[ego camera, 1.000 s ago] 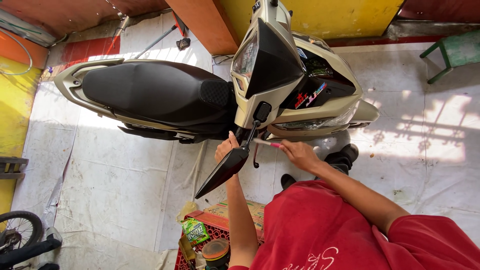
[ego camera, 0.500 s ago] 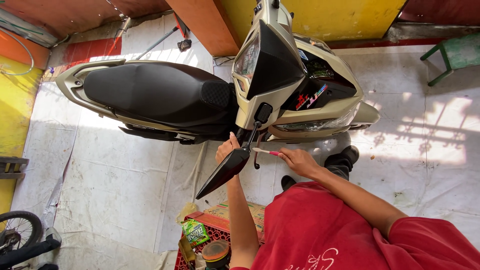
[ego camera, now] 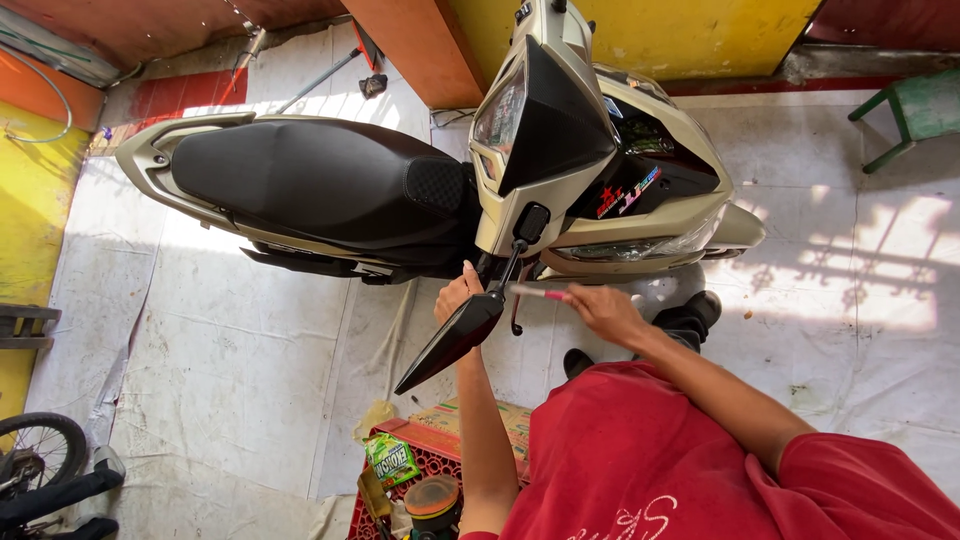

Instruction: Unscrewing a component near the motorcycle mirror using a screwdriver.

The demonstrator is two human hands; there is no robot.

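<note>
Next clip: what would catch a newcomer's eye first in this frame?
A beige and black scooter fills the upper middle of the view, standing on a pale floor covering. Just below its front, the left hand rests behind the black side mirror, while the right hand holds a pink-handled tool toward the mirror's stem. The person's red shirt takes up the lower right, with a red crate of supplies beside it.

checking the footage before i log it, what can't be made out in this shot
- Head view: the left hand is partly hidden behind the black mirror, so its grip is unclear.
- The tip of the pink-handled tool in the right hand is too small to identify.
- The red crate is cut off by the bottom edge.
</note>
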